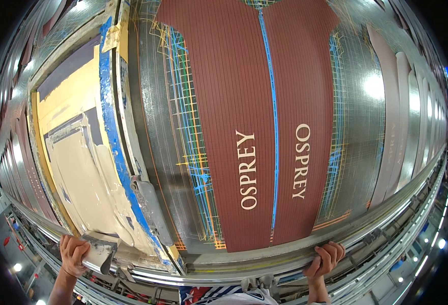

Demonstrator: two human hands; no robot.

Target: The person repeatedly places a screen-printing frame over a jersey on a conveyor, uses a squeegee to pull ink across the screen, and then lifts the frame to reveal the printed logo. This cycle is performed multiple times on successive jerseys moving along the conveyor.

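My left hand (73, 255) is closed around the end of a grey metal squeegee (102, 256) at the near edge of a printing screen. The screen frame (127, 157) lies on the left of the long table, its mesh holding a pool of cream ink (84, 170) with yellow and dark patches around it. My right hand (327, 259) curls its fingers over the metal rail (358, 239) along the table's near edge. Between the hands lie two maroon striped fabric panels (213, 76), flat and side by side, each bearing cream lettering.
Blue, green and orange guide lines (201, 178) mark the shiny table (358, 127) around the panels. A grey hinged clamp (152, 211) sits on the screen's right side. More cut panels (381, 117) lie farther right, and others (25, 168) lie to the left.
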